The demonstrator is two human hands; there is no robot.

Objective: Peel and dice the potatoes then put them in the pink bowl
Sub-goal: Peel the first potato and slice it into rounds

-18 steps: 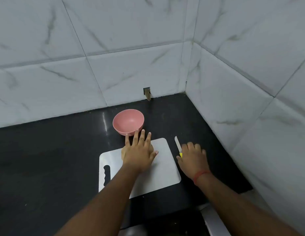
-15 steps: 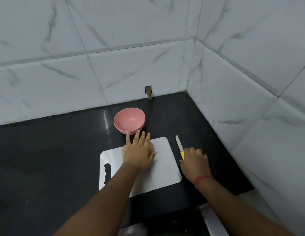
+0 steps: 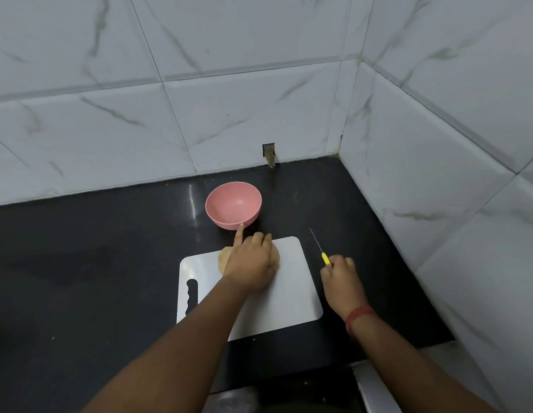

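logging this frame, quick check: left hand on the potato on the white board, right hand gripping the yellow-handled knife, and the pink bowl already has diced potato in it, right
Not quite. The head view shows the pink bowl empty; nothing has been diced yet. The rest holds: the left hand is on the whole potato on the white board, and the right hand grips the yellow-handled knife.

**Lighting and picture quality: even, dim-cool, usable**

Soft, cool light falls evenly; the white wall tiles (image 3: 229,114) read bluish-grey. One narrow glare streak shows on the black desk (image 3: 80,263) just left of the pink bowl (image 3: 233,204). Shadows are faint. Tile joints bow toward the edges from the wide-angle lens. Focus is slightly soft throughout.
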